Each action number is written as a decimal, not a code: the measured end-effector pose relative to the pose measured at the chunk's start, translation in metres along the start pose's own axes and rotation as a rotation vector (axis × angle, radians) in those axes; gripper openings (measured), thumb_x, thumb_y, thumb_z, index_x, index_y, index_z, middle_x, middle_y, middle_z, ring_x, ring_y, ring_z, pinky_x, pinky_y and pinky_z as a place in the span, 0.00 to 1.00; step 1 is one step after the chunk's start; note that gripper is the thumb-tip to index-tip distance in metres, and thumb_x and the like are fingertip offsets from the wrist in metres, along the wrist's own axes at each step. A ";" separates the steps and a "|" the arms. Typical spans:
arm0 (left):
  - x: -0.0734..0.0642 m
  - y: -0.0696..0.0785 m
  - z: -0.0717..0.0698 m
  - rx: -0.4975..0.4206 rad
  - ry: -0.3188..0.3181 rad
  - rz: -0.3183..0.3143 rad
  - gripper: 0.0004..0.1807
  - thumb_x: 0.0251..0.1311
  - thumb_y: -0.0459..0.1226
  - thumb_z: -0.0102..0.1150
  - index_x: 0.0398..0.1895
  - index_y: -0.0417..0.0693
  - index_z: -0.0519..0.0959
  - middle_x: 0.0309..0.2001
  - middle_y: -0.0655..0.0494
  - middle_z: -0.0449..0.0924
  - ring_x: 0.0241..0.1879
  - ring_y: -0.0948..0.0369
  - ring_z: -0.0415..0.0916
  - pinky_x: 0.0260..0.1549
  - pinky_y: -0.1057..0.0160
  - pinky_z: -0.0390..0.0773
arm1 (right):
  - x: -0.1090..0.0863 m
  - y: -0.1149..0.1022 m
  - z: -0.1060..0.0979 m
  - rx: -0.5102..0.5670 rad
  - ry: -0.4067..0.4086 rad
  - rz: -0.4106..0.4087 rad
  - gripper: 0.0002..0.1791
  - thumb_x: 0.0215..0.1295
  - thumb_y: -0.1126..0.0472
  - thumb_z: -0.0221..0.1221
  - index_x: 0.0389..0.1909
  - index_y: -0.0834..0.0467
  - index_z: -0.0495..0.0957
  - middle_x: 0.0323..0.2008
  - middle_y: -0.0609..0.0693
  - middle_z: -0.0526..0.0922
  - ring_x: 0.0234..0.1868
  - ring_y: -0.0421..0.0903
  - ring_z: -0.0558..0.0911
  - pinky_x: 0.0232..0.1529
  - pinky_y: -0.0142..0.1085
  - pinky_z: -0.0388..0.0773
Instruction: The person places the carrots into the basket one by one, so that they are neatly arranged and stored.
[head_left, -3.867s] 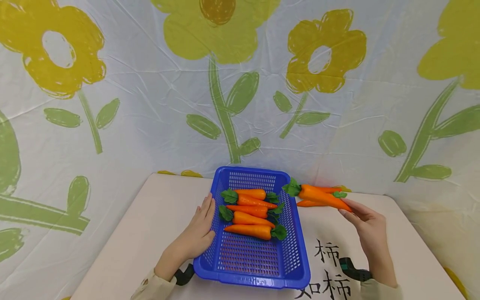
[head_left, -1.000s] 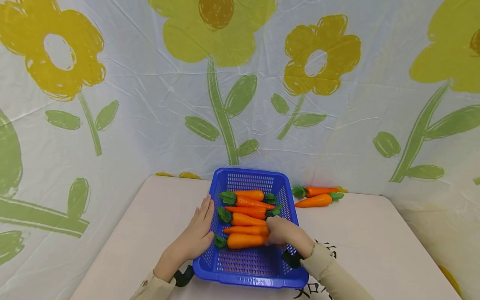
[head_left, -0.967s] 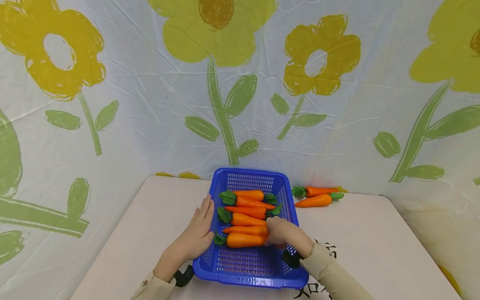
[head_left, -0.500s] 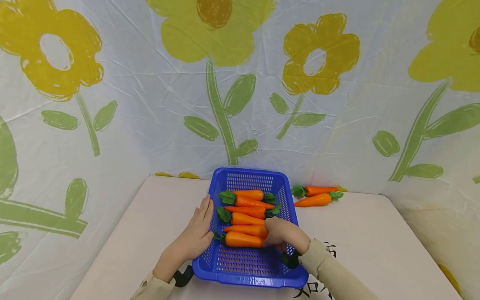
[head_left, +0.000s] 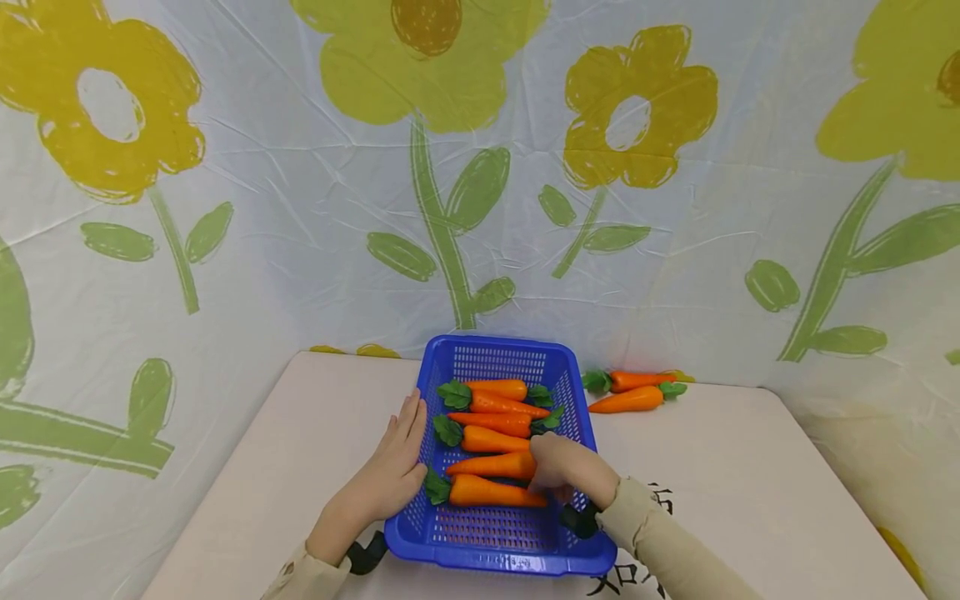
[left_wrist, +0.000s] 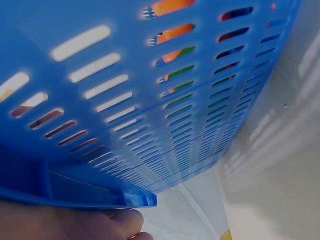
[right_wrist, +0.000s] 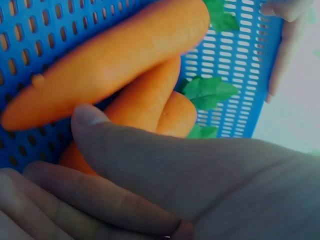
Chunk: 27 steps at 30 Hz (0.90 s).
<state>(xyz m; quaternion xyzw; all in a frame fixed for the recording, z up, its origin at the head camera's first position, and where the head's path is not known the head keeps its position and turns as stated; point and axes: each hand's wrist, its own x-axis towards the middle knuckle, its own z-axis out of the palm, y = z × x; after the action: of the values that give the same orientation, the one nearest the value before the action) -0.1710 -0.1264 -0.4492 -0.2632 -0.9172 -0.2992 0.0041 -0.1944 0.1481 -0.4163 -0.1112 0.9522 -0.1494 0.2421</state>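
Observation:
A blue plastic basket (head_left: 502, 562) holds several orange carrots with green leaves, lying crosswise in a row. My left hand (head_left: 390, 467) rests flat along the basket's left side, fingers straight; its fingertips show below the blue rim in the left wrist view. Inside the basket, my right hand (head_left: 558, 467) is over the right ends of the nearer carrots. The nearest carrot (head_left: 495, 492) lies with its leaves to the left. In the right wrist view, my thumb reaches the edge of that carrot (right_wrist: 115, 65), and the fingers extend apart from the thumb. Leaves of the carrot (head_left: 491, 465) behind it are hidden by my hand.
Two more carrots (head_left: 630, 400) lie on the pale table (head_left: 720, 450) right of the basket, near the back. Black written characters (head_left: 622, 577) mark the tabletop at the front right. A flower-printed cloth (head_left: 300, 208) hangs behind the table.
My right hand has carried a carrot from the right into the basket's front. Over the last half second that carrot shifts nearer and its right tip comes out from under my hand. My left hand stays put.

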 end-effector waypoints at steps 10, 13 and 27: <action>-0.001 0.001 -0.001 -0.009 -0.004 0.001 0.42 0.63 0.29 0.44 0.76 0.29 0.37 0.78 0.38 0.27 0.77 0.45 0.28 0.71 0.38 0.39 | -0.006 0.003 -0.007 0.097 0.028 -0.061 0.17 0.55 0.63 0.72 0.17 0.60 0.74 0.10 0.54 0.78 0.12 0.50 0.80 0.16 0.37 0.79; -0.001 0.002 -0.001 -0.006 -0.007 -0.002 0.42 0.63 0.29 0.44 0.76 0.30 0.37 0.78 0.38 0.27 0.77 0.45 0.28 0.71 0.39 0.39 | -0.010 0.004 -0.010 0.149 0.037 -0.087 0.16 0.55 0.63 0.71 0.16 0.61 0.75 0.11 0.53 0.78 0.13 0.49 0.80 0.17 0.38 0.79; -0.001 0.002 -0.001 0.001 0.010 0.001 0.42 0.63 0.30 0.44 0.76 0.30 0.37 0.78 0.38 0.28 0.77 0.44 0.30 0.71 0.38 0.40 | -0.021 0.026 -0.027 0.428 0.070 -0.330 0.12 0.64 0.64 0.63 0.24 0.68 0.84 0.16 0.55 0.81 0.18 0.53 0.82 0.23 0.44 0.83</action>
<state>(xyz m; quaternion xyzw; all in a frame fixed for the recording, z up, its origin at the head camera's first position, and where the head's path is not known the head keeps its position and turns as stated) -0.1690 -0.1257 -0.4474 -0.2620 -0.9172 -0.3000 0.0089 -0.1934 0.1849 -0.3935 -0.2060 0.8758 -0.3884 0.1994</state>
